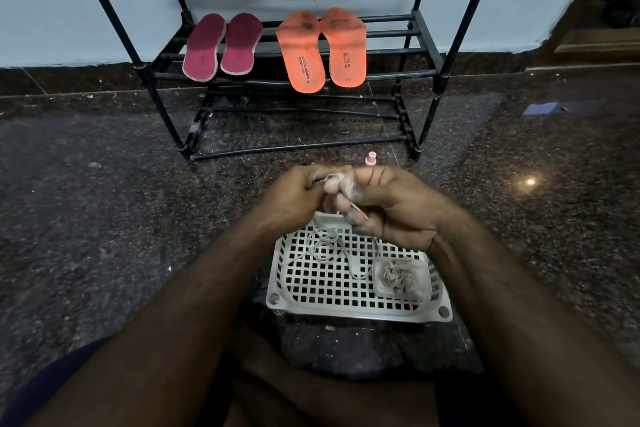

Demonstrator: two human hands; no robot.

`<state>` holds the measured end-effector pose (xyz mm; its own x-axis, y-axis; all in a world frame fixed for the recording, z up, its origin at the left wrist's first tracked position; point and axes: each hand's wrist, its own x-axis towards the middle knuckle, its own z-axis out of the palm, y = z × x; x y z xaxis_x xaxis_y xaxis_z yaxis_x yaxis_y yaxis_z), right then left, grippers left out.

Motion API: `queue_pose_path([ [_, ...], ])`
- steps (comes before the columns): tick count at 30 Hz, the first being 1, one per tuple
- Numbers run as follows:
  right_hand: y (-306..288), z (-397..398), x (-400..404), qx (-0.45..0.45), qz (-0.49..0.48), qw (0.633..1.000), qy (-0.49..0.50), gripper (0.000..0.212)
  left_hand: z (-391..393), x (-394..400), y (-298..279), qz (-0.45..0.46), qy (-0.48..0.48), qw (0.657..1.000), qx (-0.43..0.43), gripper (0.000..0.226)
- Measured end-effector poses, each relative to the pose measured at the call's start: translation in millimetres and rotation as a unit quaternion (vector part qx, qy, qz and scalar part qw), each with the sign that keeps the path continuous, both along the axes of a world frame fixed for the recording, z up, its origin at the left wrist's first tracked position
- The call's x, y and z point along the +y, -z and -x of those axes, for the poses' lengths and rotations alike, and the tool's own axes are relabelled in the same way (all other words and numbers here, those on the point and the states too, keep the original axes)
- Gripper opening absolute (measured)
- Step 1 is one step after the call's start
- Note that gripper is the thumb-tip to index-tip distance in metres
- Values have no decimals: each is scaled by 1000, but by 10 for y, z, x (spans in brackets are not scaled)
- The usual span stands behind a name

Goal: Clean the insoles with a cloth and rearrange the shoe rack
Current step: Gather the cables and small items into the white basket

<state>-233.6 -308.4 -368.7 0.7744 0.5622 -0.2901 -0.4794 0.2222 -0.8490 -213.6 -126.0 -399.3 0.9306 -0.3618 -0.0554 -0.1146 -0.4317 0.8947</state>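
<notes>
Dark speckled polished stone floor [104, 218], dusty. On it: black metal-tube shoe rack [429, 55] against wall, white perforated plastic basket tray [311, 288] in front of it. Rack's upper visible shelf carries pair of maroon foam insoles [221, 45] left, pair of orange foam insoles [322, 48] right, heels overhanging front bar.

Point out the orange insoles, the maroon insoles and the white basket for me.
orange insoles [300, 51]: head view, middle of the left one.
maroon insoles [203, 47]: head view, middle of the left one.
white basket [356, 313]: head view, its near rim.
</notes>
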Motion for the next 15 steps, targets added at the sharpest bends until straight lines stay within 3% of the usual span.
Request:
queue_pose_path([
  [6, -21, -45, 99, 15, -166, 959, 228, 19, 77, -131, -8, -61, 27, 998, -17, 31],
  [9, 28, -114, 61, -31, -149, 934, 322, 19, 120, -178, -2, -114, 58, 992, -7, 27],
  [12, 112, -144, 36, -175, 62, 910, 370, 15, 146, -205, -65, -158, 80, 984, -25, 24],
  [15, 270, -136, 33, -333, 344, 822, 309, 12, 151, -175, -151, -162, 79, 982, -58, 19],
])
